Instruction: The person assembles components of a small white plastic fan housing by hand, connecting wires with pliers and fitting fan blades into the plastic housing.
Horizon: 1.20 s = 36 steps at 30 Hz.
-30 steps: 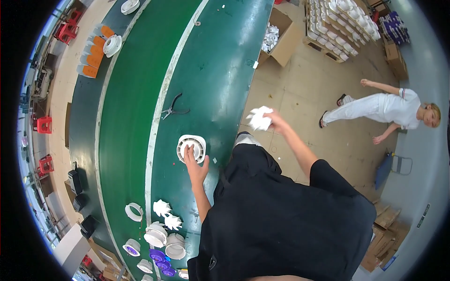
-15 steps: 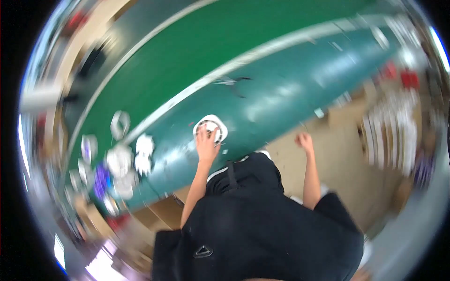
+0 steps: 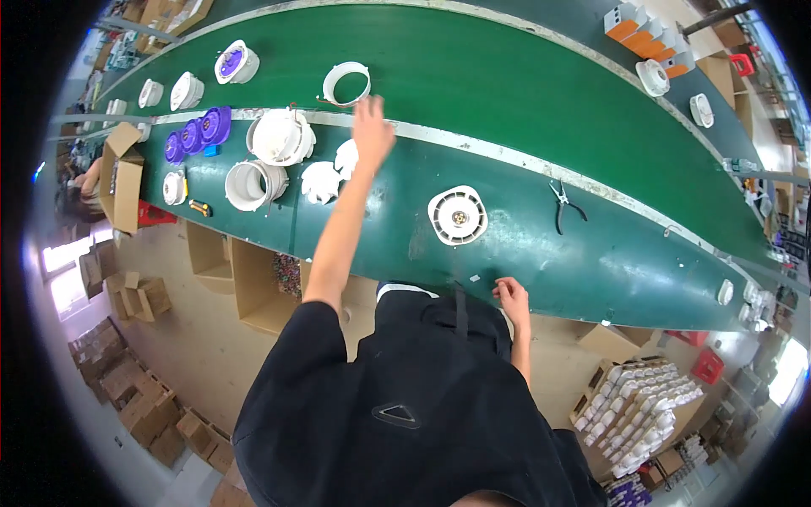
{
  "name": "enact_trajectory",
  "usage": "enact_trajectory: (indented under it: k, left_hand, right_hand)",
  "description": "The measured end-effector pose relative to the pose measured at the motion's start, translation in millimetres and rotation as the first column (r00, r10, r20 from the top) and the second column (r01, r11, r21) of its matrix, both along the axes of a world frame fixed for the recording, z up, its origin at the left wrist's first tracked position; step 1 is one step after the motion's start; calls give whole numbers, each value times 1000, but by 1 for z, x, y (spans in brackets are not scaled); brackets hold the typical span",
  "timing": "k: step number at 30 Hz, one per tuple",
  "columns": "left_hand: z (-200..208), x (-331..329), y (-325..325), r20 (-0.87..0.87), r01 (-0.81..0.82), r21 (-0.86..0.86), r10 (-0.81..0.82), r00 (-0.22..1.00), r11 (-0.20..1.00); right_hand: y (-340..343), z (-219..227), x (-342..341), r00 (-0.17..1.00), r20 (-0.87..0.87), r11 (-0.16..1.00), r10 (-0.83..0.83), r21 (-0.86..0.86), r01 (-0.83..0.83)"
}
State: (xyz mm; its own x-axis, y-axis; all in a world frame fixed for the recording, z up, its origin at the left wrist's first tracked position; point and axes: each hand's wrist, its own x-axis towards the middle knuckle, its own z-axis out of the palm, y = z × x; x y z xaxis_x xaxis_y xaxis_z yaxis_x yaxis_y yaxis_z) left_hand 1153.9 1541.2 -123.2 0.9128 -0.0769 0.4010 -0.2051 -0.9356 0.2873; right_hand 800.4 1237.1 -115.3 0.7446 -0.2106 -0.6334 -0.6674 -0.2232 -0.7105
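Your left hand [image 3: 372, 133] was reached out over the desk [image 3: 524, 253], with the fingers stretched forward and a little spread. Its fingertips were at the near side of the white ring [image 3: 346, 84], which lay on the bright green strip [image 3: 507, 101] along the middle of the desk. The hand was blurred, so I could not tell if it touched this ring or only stood above it.

Your right hand [image 3: 513, 297] was low, beside the near edge of the desk, with the fingers loosely bent. I could not tell whether its fingertips were pressed together.

The white round base [image 3: 458, 215], with slots around its centre, lay flat between the strip and the near edge, forward and to the left of your right hand. To the right of this base, the pliers [image 3: 563, 207] rested with their handles apart, turned toward the near edge.

Under and beside your left forearm were two white fan wheels [image 3: 321, 182]. Farther toward the left end of the desk stood a white housing [image 3: 280, 137], an open white cylinder [image 3: 253, 185] lying tilted, and a row of purple parts [image 3: 194, 135]. A yellow and black knife [image 3: 200, 208] lay close to the near edge there.
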Motion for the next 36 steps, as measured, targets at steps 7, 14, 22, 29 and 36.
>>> enact_trajectory:
  k: [7, 14, 22, 29, 36]
  left_hand:
    - [-27, 63, 64, -17, -41, -193, 38, 999, 980]
    - [42, -126, -51, -440, -826, -536, -778, 449, -174]
    - [12, -199, -81, -554, -427, -832, -557, 618, 354]
    - [15, -187, -79, -445, 82, -465, -313, 839, 881]
    - [52, -178, -89, -418, 390, -222, -448, 790, 894]
  right_hand:
    - [34, 34, 43, 993, 104, 996, 63, 54, -69]
    - [54, 75, 112, 889, 16, 618, -457, 725, 305]
    - [37, 23, 104, 997, 63, 944, -49, 329, 26]
    - [47, 7, 155, 826, 502, 918, 255, -394, -43]
    - [35, -14, 136, 883, 414, 960, 221, -251, -122]
